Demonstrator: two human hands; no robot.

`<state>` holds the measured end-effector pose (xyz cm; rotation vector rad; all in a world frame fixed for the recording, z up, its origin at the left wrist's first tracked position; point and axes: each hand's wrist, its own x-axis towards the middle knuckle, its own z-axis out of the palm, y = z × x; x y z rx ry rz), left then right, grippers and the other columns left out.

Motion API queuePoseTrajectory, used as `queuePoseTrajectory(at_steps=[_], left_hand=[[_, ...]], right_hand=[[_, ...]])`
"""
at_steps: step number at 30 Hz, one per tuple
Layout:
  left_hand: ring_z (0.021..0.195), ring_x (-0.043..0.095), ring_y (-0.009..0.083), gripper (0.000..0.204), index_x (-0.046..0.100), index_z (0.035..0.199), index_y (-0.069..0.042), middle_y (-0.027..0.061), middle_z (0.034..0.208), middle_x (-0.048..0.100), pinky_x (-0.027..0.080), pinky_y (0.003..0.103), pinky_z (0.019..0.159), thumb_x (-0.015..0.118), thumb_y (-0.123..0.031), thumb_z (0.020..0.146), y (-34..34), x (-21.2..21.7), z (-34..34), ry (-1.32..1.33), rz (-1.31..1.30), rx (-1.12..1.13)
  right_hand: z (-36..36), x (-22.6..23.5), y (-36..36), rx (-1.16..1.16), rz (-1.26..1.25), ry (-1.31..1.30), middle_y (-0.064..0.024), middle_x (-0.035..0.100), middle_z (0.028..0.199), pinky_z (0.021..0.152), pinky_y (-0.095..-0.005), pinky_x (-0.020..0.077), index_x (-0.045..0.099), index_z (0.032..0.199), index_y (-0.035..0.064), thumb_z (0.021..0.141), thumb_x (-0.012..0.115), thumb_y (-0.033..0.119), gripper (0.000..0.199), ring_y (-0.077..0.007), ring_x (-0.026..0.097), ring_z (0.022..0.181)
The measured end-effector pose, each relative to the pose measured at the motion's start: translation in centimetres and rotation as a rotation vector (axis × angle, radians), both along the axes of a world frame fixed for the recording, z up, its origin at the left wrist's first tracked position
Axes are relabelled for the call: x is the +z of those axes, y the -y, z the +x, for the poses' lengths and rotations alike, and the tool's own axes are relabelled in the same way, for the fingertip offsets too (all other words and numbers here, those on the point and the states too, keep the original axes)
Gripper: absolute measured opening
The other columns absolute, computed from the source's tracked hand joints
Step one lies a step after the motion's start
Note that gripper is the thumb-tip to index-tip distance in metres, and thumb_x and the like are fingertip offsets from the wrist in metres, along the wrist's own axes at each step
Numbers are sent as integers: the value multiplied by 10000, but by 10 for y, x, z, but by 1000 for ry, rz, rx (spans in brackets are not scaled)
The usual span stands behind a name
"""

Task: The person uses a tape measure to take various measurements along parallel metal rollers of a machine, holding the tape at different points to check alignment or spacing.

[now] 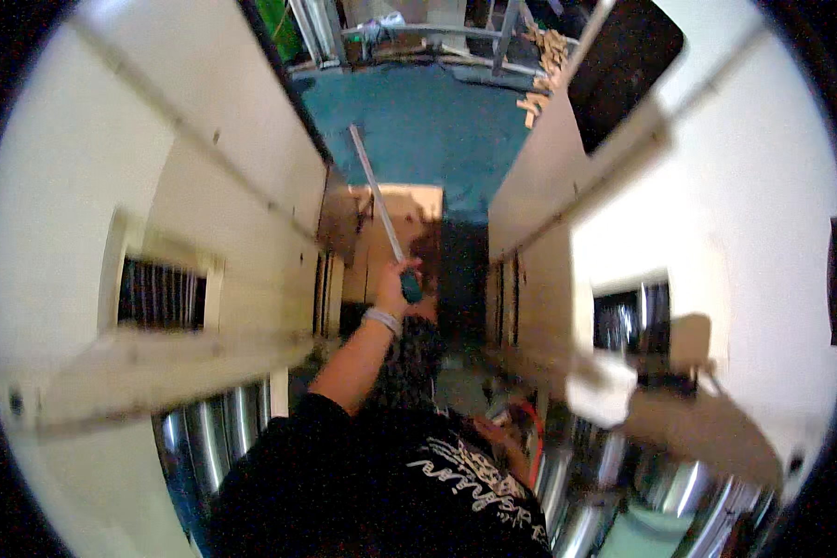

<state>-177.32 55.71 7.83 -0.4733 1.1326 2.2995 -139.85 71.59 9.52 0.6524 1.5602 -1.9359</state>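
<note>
My left hand [397, 286], with a pale band on its wrist, is closed around the dark green handle of a long tool [378, 200]. A thin, straight, silver-grey shaft runs from the handle forward and slightly left, over a brown board [400, 209] on the floor. The kind of tool does not show clearly. By my right side, a dim, blurred patch of skin, apparently my right hand [504, 441], is beside a curved red cable or hose [537, 432]. Its fingers cannot be made out.
Tall cream machine panels [242, 167] stand close on my left, and matching panels [544, 186] on my right, forming a narrow aisle. Shiny metal rollers [223, 432] show through openings low on both sides. Ahead are a blue-green floor [409, 112], a metal frame [428, 33] and wood-coloured pieces [544, 70].
</note>
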Motion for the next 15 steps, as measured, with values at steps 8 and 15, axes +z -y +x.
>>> queuePoseTrajectory(at_steps=[8, 15], left_hand=[[578, 553, 162, 235, 573, 850, -43, 62, 707, 599, 462, 294, 513, 482, -251, 910, -107, 2, -253, 34, -106, 89], [603, 528, 223, 95, 438, 843, 3, 113, 706, 493, 502, 351, 540, 435, -84, 880, -133, 35, -444, 315, 322, 272]], right_hand=[[-285, -28, -46, -128, -138, 186, -108, 550, 1144, 883, -391, 417, 440, 1244, 86, 914, 447, 393, 451, -228, 519, 1055], [-480, -8, -112, -207, -260, 306, -104, 551, 1141, 879, -404, 419, 435, 1243, 97, 924, 434, 368, 418, -220, 517, 1055]])
